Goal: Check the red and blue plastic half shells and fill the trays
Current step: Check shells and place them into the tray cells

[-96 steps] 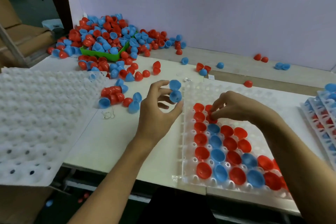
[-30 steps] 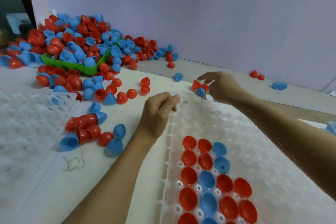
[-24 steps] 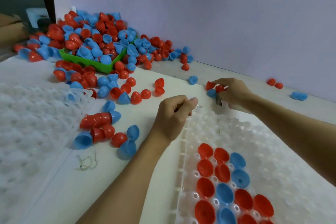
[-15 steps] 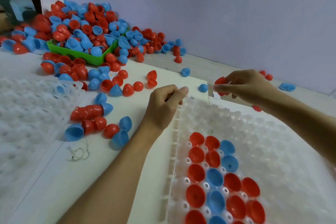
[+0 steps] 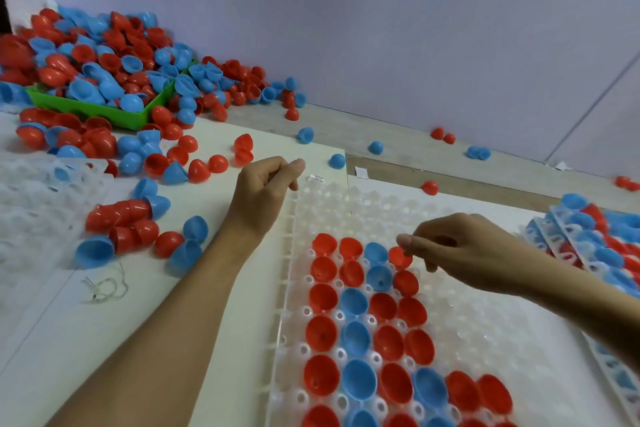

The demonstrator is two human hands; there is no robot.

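A clear plastic tray [image 5: 491,329] lies in front of me, its near-left part filled with red and blue half shells [image 5: 353,305] sitting open side up. My right hand [image 5: 474,253] pinches a red half shell [image 5: 398,256] just over the far end of the filled rows, beside a blue one. My left hand [image 5: 265,191] rests at the tray's far-left corner with its fingers curled; nothing shows in it.
A big heap of red and blue shells [image 5: 104,59] spills over a green bin [image 5: 104,113] at the far left. Loose and nested shells [image 5: 128,218] lie left of my left arm. An empty tray [image 5: 31,218] sits far left, filled trays [image 5: 609,246] at the right.
My right hand picked a red shell from the table beyond the tray and brought it back down to the filled rows. My left hand, which held blue shells earlier, stayed curled at the tray corner.
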